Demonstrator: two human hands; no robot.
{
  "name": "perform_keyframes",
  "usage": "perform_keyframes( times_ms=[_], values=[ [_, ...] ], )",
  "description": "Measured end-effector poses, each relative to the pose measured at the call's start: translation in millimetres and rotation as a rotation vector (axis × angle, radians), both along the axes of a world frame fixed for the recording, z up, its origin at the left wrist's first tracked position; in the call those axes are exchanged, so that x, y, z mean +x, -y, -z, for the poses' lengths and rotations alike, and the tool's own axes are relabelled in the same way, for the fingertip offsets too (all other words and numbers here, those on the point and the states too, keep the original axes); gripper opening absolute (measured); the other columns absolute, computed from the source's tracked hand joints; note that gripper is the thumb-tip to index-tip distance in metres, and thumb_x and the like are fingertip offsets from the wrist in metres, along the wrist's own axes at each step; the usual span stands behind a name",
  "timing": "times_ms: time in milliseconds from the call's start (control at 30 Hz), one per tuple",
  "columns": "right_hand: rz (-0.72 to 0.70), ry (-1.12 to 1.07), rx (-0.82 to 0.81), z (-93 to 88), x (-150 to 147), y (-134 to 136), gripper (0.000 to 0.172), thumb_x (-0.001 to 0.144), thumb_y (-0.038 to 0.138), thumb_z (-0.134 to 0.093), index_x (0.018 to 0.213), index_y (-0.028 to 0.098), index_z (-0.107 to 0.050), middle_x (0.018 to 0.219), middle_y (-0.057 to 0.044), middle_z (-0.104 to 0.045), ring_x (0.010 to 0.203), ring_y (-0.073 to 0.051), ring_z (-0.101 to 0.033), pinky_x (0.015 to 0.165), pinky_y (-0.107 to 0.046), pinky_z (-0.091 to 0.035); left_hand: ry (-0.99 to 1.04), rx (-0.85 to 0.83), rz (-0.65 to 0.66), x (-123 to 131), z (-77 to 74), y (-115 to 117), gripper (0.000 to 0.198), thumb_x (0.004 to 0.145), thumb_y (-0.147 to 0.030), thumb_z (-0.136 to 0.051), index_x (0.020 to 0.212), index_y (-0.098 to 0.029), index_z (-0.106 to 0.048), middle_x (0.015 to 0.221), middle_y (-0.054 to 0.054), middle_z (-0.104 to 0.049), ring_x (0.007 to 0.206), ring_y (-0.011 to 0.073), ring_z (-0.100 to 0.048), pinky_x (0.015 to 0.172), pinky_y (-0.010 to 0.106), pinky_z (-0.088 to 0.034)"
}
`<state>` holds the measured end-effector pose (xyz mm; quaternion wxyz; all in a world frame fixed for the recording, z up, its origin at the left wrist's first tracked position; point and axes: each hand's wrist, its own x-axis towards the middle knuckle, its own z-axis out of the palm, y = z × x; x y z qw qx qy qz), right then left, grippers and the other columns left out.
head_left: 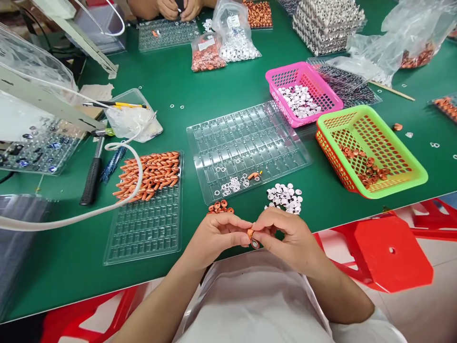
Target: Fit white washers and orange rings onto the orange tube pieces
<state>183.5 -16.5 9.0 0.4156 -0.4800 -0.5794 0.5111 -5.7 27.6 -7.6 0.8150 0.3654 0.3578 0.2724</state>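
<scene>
At the table's near edge, my left hand point(223, 236) and my right hand point(285, 236) meet, pinching one small orange part point(251, 233) between thumbs and fingertips. A round piece with a pale centre point(254, 244) shows under the right fingertips. Just beyond my left hand lies a small pile of orange round caps point(220, 207). White discs point(285, 196) are heaped beyond my right hand. The clear moulded tray point(246, 143) ahead bears thin white rings point(233, 185) and an orange piece with a yellow tip point(254, 176).
At left are a tray of orange pieces point(150, 176), a black-handled hammer point(92, 176) and a white cable point(137, 176). A pink basket point(333, 90) and a green basket point(410, 178) stand right. Another person's hands point(178, 8) work at the far side. A red stool point(392, 257) is below.
</scene>
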Motion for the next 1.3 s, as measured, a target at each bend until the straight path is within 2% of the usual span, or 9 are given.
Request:
perform_keyframes(
  times_ms=[233,400,533,833,1100,1300],
  values=[
    [-0.054,-0.095,-0.081,-2.4,0.8,2.0,0.01,0.085,0.014,-0.059,0.081,0.021,-0.064,0.075,0.0,-0.064,0.067,-0.012,-0.062,0.059,-0.025,-0.05,-0.058,-0.042,-0.019,1.1,-1.5,1.1,0.016,0.06,-0.013,-0.086,0.071,-0.015,-0.075,0.065,0.003,-0.074,0.061,0.017,-0.071,0.062,0.027,-0.058],
    [-0.068,-0.172,-0.153,-0.9,1.2,3.1,0.01,0.085,0.012,-0.059,0.081,0.02,-0.063,0.077,0.001,-0.063,0.068,-0.012,-0.065,0.062,-0.026,-0.052,0.008,-0.039,0.004,3.4,-3.6,3.7,0.013,0.064,-0.008,-0.082,0.072,-0.016,-0.075,0.067,0.003,-0.076,0.063,0.0171,-0.072,0.064,0.027,-0.058],
    [-0.055,-0.145,-0.114,1.1,1.8,4.1,0.011,0.084,0.011,-0.058,0.082,0.021,-0.061,0.077,0.001,-0.063,0.067,-0.011,-0.063,0.06,-0.025,-0.05,0.049,-0.025,-0.018,6.2,-4.1,5.4,0.013,0.068,-0.007,-0.08,0.074,-0.017,-0.073,0.069,0.003,-0.076,0.066,0.0181,-0.073,0.066,0.029,-0.06],
    [-0.022,0.019,0.042,3.8,-0.3,3.3,0.017,0.085,0.007,-0.054,0.082,0.022,-0.061,0.075,0.001,-0.065,0.069,-0.012,-0.06,0.059,-0.023,-0.045,-0.016,-0.043,-0.078,8.6,-2.1,6.4,0.014,0.063,-0.013,-0.084,0.069,-0.014,-0.071,0.067,0.003,-0.075,0.063,0.018,-0.072,0.065,0.029,-0.059],
    [-0.007,0.031,-0.03,2.3,2.3,-1.4,0.01,0.09,0.017,-0.057,0.084,0.023,-0.062,0.075,0.001,-0.065,0.069,-0.013,-0.06,0.062,-0.027,-0.046,-0.066,-0.03,-0.101,9.9,-4.0,7.6,0.016,0.069,-0.018,-0.082,0.08,-0.013,-0.071,0.07,0.004,-0.074,0.065,0.0164,-0.071,0.067,0.028,-0.059],
    [0.007,0.073,-0.006,3.0,2.8,-1.7,0.014,0.088,0.012,-0.056,0.087,0.023,-0.063,0.076,0.001,-0.064,0.07,-0.013,-0.059,0.062,-0.026,-0.046,-0.107,0.013,-0.13,13.1,-10.8,11.5,0.014,0.073,-0.02,-0.078,0.083,-0.014,-0.071,0.072,0.003,-0.074,0.067,0.0146,-0.071,0.068,0.026,-0.059]
  ],
)
